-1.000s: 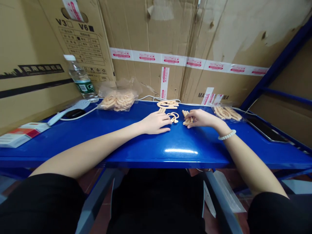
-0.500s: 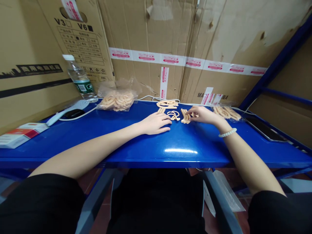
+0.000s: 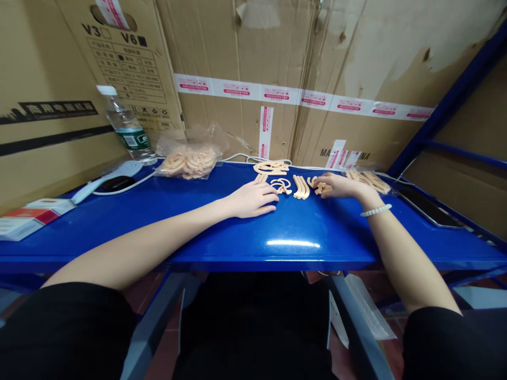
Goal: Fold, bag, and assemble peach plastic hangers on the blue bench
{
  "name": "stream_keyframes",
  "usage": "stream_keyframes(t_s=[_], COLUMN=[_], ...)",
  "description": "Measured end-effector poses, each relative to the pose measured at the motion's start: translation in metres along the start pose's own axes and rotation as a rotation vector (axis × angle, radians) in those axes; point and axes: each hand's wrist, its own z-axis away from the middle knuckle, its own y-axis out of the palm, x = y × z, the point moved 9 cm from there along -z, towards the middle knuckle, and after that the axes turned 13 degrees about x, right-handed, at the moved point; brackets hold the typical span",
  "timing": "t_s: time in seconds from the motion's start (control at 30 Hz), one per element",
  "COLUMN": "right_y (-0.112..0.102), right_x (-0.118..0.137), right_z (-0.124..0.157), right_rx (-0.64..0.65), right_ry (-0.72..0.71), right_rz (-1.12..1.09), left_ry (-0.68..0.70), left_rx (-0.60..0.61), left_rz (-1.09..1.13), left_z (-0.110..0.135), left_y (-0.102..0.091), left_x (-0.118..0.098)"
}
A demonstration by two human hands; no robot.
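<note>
Cardboard (image 3: 222, 47) backs blue tabletop (image 3: 245, 237) in head view, w/ bottle (image 3: 129, 134) & bagged pcs (image 3: 194, 162) L, dark slab (image 3: 430, 207) R. L hand (image 3: 253, 200) flat, fingers loosely spread; curved beige strips (image 3: 301, 187) lie between hands. R hand (image 3: 335, 186) curls over small pcs (image 3: 322, 188), part-hidden, can't tell if gripped.

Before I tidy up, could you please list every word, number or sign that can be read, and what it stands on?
"V3", "V6": carton panel above the bottle.
"MA", "NA": back carton, tape strips between.
"商用电脑": dark bar, left carton; last characters blurred.
Too small or blurred: the panel's table and icons, red print on the long tape, the green label, red-and-white box.
</note>
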Motion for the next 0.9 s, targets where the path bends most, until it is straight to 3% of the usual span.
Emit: stream_keyframes(t_s=[0.2,0.4,0.53,0.63,0.73,0.83,0.9], right_y=[0.001,0.003,0.005,-0.009,-0.054,-0.101,-0.114], right_x=[0.005,-0.012,-0.020,-0.016,0.003,0.041,0.063], right_z=[-0.005,-0.009,-0.007,0.003,0.034,0.103,0.158], right_rx=[-0.009,0.010,0.023,-0.045,-0.374,-0.886,-1.213], right_ry=[-0.037,0.059,0.079,0.055,0.044,-0.081,-0.186], right_rz=[0.044,-0.017,-0.033,-0.043,-0.076,-0.237,-0.327], left_ry=[0.004,0.006,0.014,0.000,-0.032,-0.067,-0.087], left_rx=[-0.004,0.004,-0.101,-0.218,-0.283,-0.313,-0.335], left_rz=[-0.006,-0.031,-0.069,-0.091,-0.118,-0.147,-0.181], left_z=[0.000,0.000,0.004,0.010,0.015,0.019,0.021], left_y=[0.001,-0.001,-0.022,-0.046,-0.063,-0.072,-0.076], left_x=[0.000,0.000,0.000,0.002,0.005,0.011,0.014])
